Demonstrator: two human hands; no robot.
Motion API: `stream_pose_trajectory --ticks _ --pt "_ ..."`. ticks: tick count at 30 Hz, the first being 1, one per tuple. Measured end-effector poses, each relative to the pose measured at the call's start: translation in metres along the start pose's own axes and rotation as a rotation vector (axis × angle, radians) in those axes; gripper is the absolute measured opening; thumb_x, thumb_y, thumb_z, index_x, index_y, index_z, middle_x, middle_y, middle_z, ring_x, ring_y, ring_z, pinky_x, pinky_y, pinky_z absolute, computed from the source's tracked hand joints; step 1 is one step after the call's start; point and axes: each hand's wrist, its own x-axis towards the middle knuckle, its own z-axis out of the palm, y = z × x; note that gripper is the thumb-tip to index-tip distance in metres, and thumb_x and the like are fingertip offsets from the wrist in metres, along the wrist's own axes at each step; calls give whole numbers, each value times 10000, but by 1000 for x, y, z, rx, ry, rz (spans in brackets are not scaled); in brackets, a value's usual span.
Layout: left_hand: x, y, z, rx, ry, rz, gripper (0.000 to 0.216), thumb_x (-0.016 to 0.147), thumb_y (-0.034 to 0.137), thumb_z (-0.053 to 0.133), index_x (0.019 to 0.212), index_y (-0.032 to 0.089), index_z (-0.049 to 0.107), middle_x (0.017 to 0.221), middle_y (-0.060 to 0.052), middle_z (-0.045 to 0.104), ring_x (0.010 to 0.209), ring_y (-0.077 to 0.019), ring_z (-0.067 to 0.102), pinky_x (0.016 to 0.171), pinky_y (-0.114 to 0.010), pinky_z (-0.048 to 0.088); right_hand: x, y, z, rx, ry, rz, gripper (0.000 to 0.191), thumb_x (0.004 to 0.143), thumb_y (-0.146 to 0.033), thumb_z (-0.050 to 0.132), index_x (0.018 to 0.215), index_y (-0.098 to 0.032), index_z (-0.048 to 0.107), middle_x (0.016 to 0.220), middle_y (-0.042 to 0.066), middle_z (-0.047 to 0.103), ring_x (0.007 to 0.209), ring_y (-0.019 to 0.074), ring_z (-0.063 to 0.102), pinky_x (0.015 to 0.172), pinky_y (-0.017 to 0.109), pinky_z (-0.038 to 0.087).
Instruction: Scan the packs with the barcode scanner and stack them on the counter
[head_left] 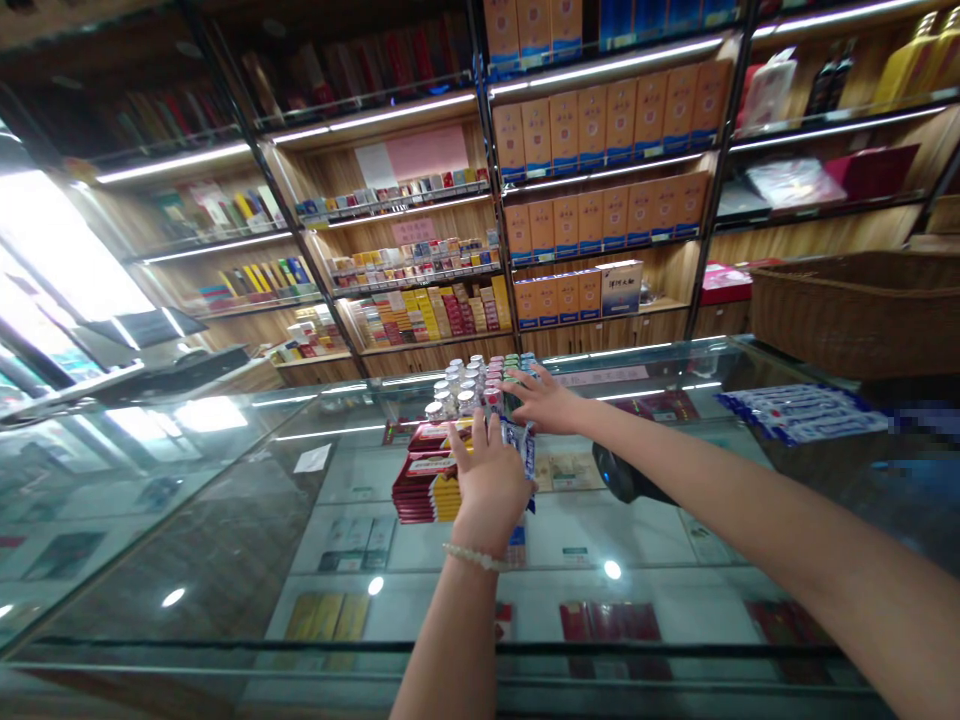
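Note:
On a glass display counter [585, 530], stacked dark red packs [414, 493] and yellow packs [445, 498] stand beside blue-and-white packets [531, 455]. My left hand [491, 485], with a beaded bracelet on its wrist, lies over the yellow packs and the blue packets, fingers spread. Its palm hides part of them. Behind the stacks are several small containers with white lids [466, 398] and rows with pink and green tops [512, 362]. My right hand [547, 402] reaches over from the right with fingers apart, at the coloured tops. Whether its fingertips touch them I cannot tell.
A black handheld device [619, 473] lies under my right forearm. Further right are a pile of blue-and-white packets [802, 413] and a wicker basket [847, 315]. A small white paper [312, 459] lies at the left. Shelves with orange boxes [600, 215] stand behind the counter.

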Motion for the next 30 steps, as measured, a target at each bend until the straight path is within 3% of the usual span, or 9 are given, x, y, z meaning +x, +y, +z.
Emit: stream_pose_trajectory --ticks 3,10,17,25,30 --pt "2 -1 5 -8 34 17 407 818 465 734 1169 263 768 1659 -119 400 1586 -404 190 1239 -731 42 -4 4 -6 -17 1 -10 69 857 -255 732 893 -265 789 1651 40 399 1548 350 227 1243 628 91" --pt "5 0 7 -77 58 19 307 825 399 726 1102 283 793 1639 -113 435 1585 -411 191 1216 -751 -23 -22 21 -18 -45 58 49 121 807 -211 741 897 -275 789 1617 30 445 1530 356 270 1243 623 106" --pt "5 4 0 -44 45 32 207 885 364 687 1028 274 807 1611 -73 487 1585 -383 206 1223 -760 32 -42 35 -27 -42 113 132 107 805 -252 768 904 -286 790 1618 35 443 1546 374 219 1206 635 144" --pt "10 3 -4 -72 227 2 175 914 335 661 910 264 820 1570 -75 535 1554 -411 265 1214 -778 83 -77 42 -53 -69 146 231 102 855 -323 746 944 -292 783 1644 37 404 1550 374 192 1202 628 110" --pt "20 4 -15 -232 285 -75 183 918 361 663 906 267 819 1620 -69 471 1561 -430 231 1193 -811 71 -100 49 -71 -56 169 318 123 904 -350 701 973 -290 783 1637 53 400 1545 371 193 1200 625 118"
